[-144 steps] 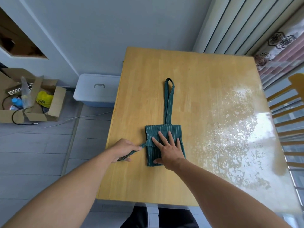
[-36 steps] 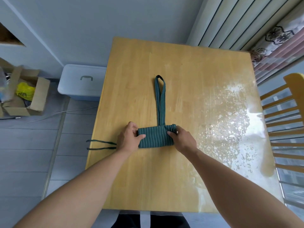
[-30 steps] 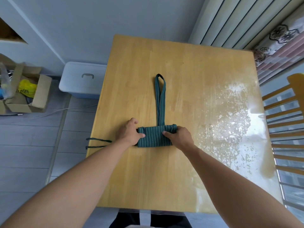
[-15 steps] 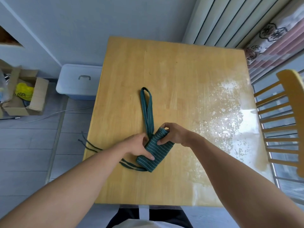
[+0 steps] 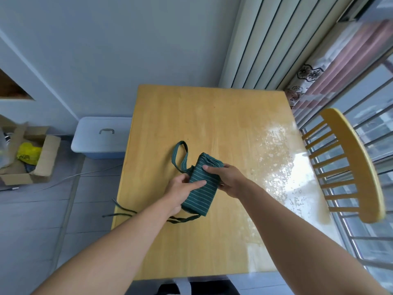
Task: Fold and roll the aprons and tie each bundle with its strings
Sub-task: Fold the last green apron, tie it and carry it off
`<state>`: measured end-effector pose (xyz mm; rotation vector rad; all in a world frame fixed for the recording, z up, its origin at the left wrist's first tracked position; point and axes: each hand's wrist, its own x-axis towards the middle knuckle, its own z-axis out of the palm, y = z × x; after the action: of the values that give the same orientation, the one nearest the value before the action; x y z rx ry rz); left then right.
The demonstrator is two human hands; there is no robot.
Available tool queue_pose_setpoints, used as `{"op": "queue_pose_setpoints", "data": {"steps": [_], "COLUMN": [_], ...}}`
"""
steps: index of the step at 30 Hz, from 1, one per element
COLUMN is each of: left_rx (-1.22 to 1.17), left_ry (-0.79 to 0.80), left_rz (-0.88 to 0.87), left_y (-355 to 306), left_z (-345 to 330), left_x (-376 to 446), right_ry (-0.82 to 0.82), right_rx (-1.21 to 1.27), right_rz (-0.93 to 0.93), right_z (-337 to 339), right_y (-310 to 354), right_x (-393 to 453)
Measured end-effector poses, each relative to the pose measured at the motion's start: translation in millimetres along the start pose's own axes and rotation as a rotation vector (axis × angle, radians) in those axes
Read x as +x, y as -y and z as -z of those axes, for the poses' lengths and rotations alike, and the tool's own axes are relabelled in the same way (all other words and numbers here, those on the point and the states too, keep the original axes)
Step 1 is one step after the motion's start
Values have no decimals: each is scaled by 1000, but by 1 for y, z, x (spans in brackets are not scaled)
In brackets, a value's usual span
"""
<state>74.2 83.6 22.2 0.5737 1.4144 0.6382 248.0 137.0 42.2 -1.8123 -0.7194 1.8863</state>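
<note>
A dark green apron with thin white stripes is rolled into a bundle (image 5: 202, 189) held just above the wooden table (image 5: 223, 128). My left hand (image 5: 180, 191) grips its left side, thumb laid across the roll. My right hand (image 5: 226, 178) holds the upper right side, fingers over the top. The neck loop (image 5: 178, 155) curls out on the table beyond the bundle. Two thin waist strings (image 5: 136, 212) trail from the bundle's lower end, pass under my left forearm and hang over the table's left edge.
A yellow wooden chair (image 5: 348, 165) stands at the table's right side by the window rails. On the floor to the left sit a pale blue lidded bin (image 5: 102, 135) and an open cardboard box (image 5: 27, 158). Glare covers the table's right part.
Both hands rolled the folded apron into a bundle, turned it from crosswise to slanted and lifted it. The neck loop curled sideways. The strings were dragged onto the table.
</note>
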Motion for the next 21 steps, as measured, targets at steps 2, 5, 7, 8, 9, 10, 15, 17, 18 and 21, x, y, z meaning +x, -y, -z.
{"op": "queue_pose_setpoints", "data": {"steps": [2,5,7,8,9,10,15,17,18,21], "left_rx": [-2,-70,-161,-187,-199,-197,-151,-140,-136,-143], "left_ry": [-32,-52,-60,-67,-73,-74,-19,-27,-45,-105], "left_rz": [-40,-19,23,33,37,36,45,18,5,-13], "left_y": [-8,-22,-31,-36,-40,-46,-66,-70,-70,-72], "left_z": [0,1,3,4,5,6,14,16,16,17], "left_x": [-8,-19,-27,-30,-32,-36,-50,-55,-57,-60], "right_ry": [-97,-98,-30,4,31,43,39,-60,-115,-217], "right_rx": [58,38,1,-19,-41,-79,-288,-449,-543,-757], "right_rz": [57,161,243,286,336,399,550,582,604,662], "right_z": [-11,-23,-27,-27,-27,-28,-30,-33,-35,-42], "right_y": [-5,-10,-13,-14,-16,-16,-11,-5,-2,3], "right_x": [-10,-29,-44,-50,-55,-61,-80,-86,-90,-96]}}
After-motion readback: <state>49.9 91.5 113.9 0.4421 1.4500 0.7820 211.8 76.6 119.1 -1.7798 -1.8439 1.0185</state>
